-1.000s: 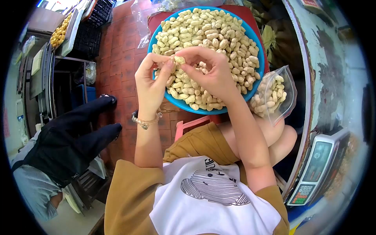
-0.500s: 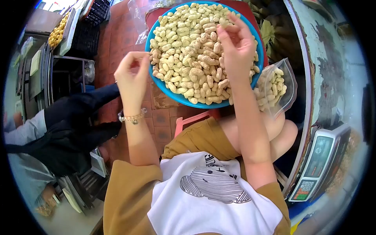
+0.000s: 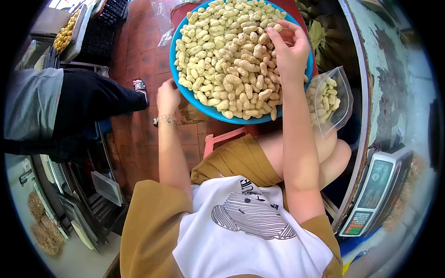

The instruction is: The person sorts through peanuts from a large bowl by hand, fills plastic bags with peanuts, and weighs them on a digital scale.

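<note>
A round blue basin (image 3: 211, 112) heaped with unshelled peanuts (image 3: 232, 65) stands at the top centre. Over its right side is my right hand (image 3: 292, 51), with a peanut (image 3: 277, 28) pinched between thumb and fingertips. My left hand (image 3: 168, 98) hangs just outside the basin's left rim, seen from the back; its fingers are mostly hidden. A clear zip bag (image 3: 344, 99) with peanuts in it leans by my knee, right of the basin.
At right, a digital scale (image 3: 373, 190) rests beside a worn ledge (image 3: 384, 78). Another person (image 3: 83, 102) is at the left, near shelving and stacked trays. A pink stool (image 3: 222, 138) stands below the basin, and black crates (image 3: 99, 44) are at the upper left.
My hands have moved apart. The left went down and outside the basin; the right went up and right over the peanuts. The other person has shifted upward in view.
</note>
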Available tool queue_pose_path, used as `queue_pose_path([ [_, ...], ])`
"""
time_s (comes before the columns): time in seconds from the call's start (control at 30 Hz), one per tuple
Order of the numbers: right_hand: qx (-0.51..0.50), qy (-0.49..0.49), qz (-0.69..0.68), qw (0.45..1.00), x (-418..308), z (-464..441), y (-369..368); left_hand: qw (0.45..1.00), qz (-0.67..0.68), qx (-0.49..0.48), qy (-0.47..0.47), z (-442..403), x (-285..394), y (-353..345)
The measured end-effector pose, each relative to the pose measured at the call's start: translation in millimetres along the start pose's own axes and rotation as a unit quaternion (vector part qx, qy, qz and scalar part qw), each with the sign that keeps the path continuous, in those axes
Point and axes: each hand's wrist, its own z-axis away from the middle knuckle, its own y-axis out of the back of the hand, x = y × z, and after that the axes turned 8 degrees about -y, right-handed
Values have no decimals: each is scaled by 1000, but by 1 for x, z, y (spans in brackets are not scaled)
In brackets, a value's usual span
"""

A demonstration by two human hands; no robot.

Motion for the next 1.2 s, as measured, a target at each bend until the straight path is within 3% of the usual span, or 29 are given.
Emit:
queue_pose_path([
  [0.03, -6, 1, 8, 1000, 0, -1, 0, 999, 27, -42, 1, -2, -5, -4],
  [0.13, -21, -13, 39, 999, 2, -3, 2, 987, 160, -12, -16, -2, -10, -9],
  [0.23, 2, -23, 58, 998, -5, 0, 1, 961, 254, 101, -31, -25, -36, -7],
  [0.3, 28, -5, 74, 997, -6, 1, -1, 894, 407, 185, -19, -31, -27, 7],
  [0.33, 40, 14, 85, 995, -1, -1, -3, 920, 319, 226, -12, -34, -17, 22],
  [0.37, 52, 33, 97, 993, 4, -3, -2, 897, 321, 294, -78, -34, -2, 26],
  [0.43, 17, 63, 157, 985, 9, -5, 0, 898, 288, 313, -109, -31, 35, 42],
  [0.53, -14, 105, 253, 962, 11, -4, 0, 902, 307, 270, -141, -30, 94, 48],
  [0.63, 68, 157, 283, 944, 8, -2, -4, 918, 165, 177, -315, -48, 129, 44],
  [0.73, 89, 161, 251, 950, 15, -8, -7, 897, 145, 118, -400, -63, 160, 21],
  [0.83, 102, 192, 285, 934, 27, -16, -14, 904, 110, 76, -406, -73, 171, -8],
  [0.87, 102, 203, 308, 924, 32, -18, -16, 910, 9, 106, -400, -68, 175, -18],
  [0.97, 59, 187, 379, 905, 30, -13, -15, 918, 37, 55, -392, -56, 182, -11],
  [1.2, 23, 177, 369, 912, 14, -5, -17, 920, 101, 34, -376, -44, 177, -3],
])
